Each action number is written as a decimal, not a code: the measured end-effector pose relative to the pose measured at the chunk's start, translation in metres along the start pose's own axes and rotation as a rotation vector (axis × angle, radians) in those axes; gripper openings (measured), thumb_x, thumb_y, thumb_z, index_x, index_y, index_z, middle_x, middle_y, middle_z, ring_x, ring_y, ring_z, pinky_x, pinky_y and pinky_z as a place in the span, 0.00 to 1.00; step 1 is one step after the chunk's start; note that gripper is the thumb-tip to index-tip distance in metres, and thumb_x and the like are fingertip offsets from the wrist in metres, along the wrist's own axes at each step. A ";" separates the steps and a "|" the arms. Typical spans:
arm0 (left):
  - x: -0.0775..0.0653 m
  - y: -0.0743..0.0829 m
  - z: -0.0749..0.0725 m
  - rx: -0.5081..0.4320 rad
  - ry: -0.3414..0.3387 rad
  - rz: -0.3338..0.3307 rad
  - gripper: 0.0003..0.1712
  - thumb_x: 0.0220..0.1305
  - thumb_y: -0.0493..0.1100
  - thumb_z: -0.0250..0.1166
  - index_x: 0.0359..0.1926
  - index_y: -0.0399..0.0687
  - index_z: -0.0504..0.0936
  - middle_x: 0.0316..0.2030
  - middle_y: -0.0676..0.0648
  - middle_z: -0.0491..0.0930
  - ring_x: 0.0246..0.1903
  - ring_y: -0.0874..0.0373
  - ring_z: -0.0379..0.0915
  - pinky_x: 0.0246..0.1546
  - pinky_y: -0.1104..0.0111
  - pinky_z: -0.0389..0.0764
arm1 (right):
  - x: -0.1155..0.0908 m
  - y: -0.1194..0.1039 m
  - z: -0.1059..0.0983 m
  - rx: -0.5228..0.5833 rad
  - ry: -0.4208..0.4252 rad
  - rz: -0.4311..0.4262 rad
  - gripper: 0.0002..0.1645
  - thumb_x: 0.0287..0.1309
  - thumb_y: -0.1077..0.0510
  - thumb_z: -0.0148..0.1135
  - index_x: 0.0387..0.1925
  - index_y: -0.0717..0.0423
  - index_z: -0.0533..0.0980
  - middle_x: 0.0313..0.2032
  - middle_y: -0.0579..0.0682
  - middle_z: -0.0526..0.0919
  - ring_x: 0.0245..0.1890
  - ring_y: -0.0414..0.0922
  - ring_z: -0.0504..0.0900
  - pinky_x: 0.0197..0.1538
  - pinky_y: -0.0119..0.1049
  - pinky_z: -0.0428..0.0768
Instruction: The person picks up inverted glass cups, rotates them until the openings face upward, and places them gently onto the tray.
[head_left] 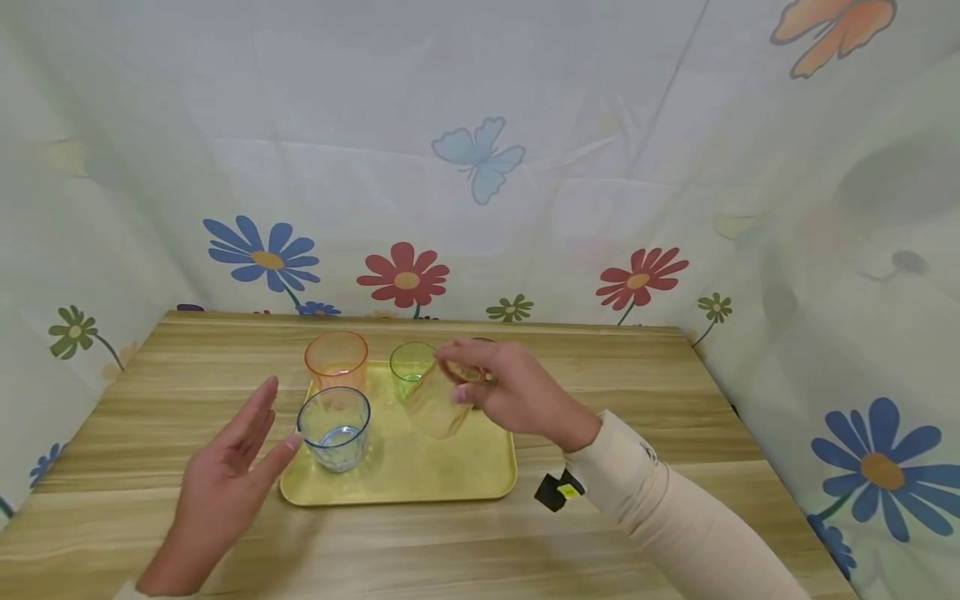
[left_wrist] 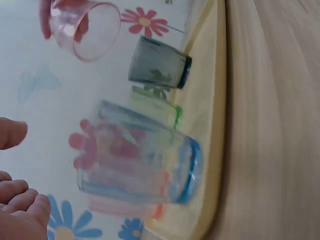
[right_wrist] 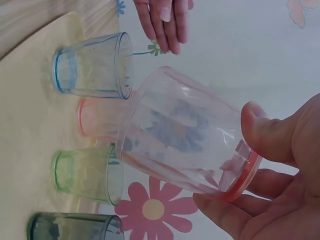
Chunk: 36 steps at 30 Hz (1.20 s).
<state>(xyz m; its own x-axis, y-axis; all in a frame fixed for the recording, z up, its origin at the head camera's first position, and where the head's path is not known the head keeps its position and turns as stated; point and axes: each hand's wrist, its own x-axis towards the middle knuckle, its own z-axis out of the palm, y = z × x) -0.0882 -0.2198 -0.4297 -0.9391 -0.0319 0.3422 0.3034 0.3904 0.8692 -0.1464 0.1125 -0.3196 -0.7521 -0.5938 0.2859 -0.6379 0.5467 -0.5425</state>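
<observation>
My right hand (head_left: 517, 387) grips a clear, pink-tinted cup (right_wrist: 185, 135) by its red base, thumb on one side and fingers on the other. The cup is tilted mouth-down above a yellow tray (head_left: 420, 483). On the tray, a blue-tinted cup (head_left: 333, 433) stands upright at the front left, an orange-rimmed cup (head_left: 336, 358) behind it. A green cup (head_left: 411, 371) is further right, and beyond it a dark grey cup (left_wrist: 157, 65), mostly hidden by my right hand in the head view. My left hand (head_left: 225, 479), fingers extended and holding nothing, is beside the blue-tinted cup.
The tray lies on a wood-grain table (head_left: 615, 550). Behind and at both sides hangs a pale curtain (head_left: 360, 108) printed with flowers and butterflies. A small black piece with a yellow mark (head_left: 557, 492) shows beside my right sleeve.
</observation>
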 end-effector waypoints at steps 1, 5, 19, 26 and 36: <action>0.001 0.006 0.004 -0.012 -0.004 0.040 0.43 0.69 0.34 0.69 0.80 0.55 0.63 0.79 0.51 0.62 0.67 0.86 0.63 0.60 0.91 0.69 | 0.000 0.001 0.000 0.031 0.002 0.008 0.25 0.64 0.63 0.71 0.62 0.56 0.82 0.60 0.53 0.87 0.55 0.47 0.87 0.51 0.35 0.87; 0.005 0.025 0.025 -0.099 -0.040 0.215 0.43 0.65 0.24 0.67 0.78 0.45 0.65 0.78 0.51 0.66 0.69 0.80 0.65 0.64 0.86 0.70 | 0.001 0.004 0.002 0.145 -0.002 0.037 0.26 0.65 0.63 0.70 0.65 0.57 0.80 0.57 0.54 0.87 0.45 0.45 0.84 0.46 0.31 0.84; 0.024 0.044 0.071 -0.193 -0.187 0.413 0.33 0.71 0.23 0.58 0.75 0.38 0.69 0.71 0.32 0.71 0.69 0.73 0.70 0.61 0.80 0.77 | 0.004 0.006 0.006 0.574 -0.065 0.241 0.26 0.75 0.62 0.58 0.71 0.59 0.73 0.69 0.58 0.79 0.65 0.50 0.82 0.64 0.39 0.84; 0.030 0.050 0.077 -0.137 -0.136 0.459 0.29 0.71 0.23 0.58 0.71 0.38 0.75 0.62 0.32 0.81 0.61 0.76 0.77 0.56 0.81 0.80 | 0.004 0.011 0.008 0.673 -0.077 0.286 0.26 0.77 0.59 0.55 0.72 0.56 0.72 0.69 0.55 0.79 0.61 0.46 0.83 0.61 0.36 0.85; 0.032 0.058 0.082 -0.116 -0.080 0.391 0.22 0.71 0.22 0.57 0.63 0.28 0.80 0.54 0.31 0.86 0.51 0.68 0.86 0.44 0.74 0.88 | 0.005 0.013 0.021 0.689 -0.023 0.398 0.25 0.80 0.51 0.51 0.73 0.50 0.73 0.71 0.52 0.76 0.66 0.51 0.80 0.66 0.49 0.83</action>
<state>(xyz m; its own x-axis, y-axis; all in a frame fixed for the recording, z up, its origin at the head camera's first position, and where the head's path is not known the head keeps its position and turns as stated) -0.1144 -0.1224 -0.3979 -0.7578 0.1718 0.6294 0.6514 0.2524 0.7155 -0.1550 0.1044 -0.3413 -0.8935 -0.4469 -0.0447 -0.0698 0.2364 -0.9692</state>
